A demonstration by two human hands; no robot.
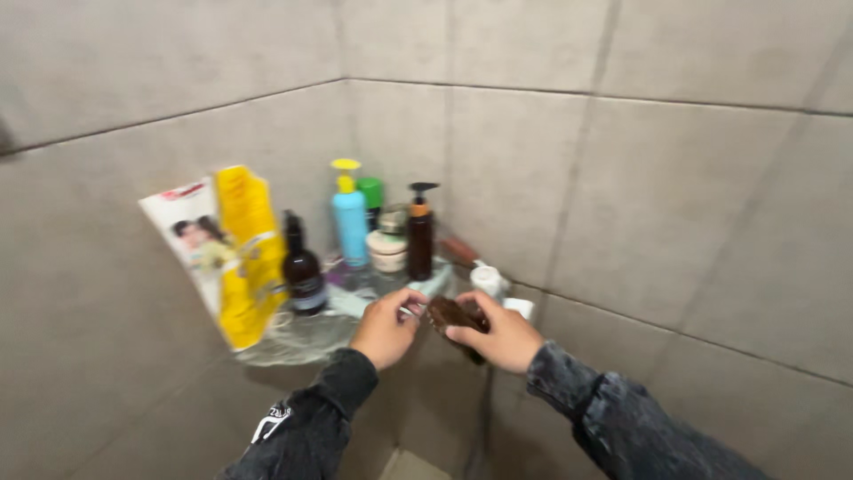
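Dark sleeves rise from bottom centre: right hand (502, 336) grips a brown bottle (451, 316), left hand (386, 327) pinches at its top. Centre-left, a yellow-and-white packet (233, 253) leans over the glass corner shelf (306, 342); bare wall right.

The brown bottle (453, 317) sits in the right hand (498, 336), the left hand (386, 329) just beside it. Beyond the grip, a dark pump bottle (420, 233), blue bottle (351, 222) and yellow packet (240, 253) crowd the glass shelf (302, 342). Below and right, the wall (675, 222) stands bare.
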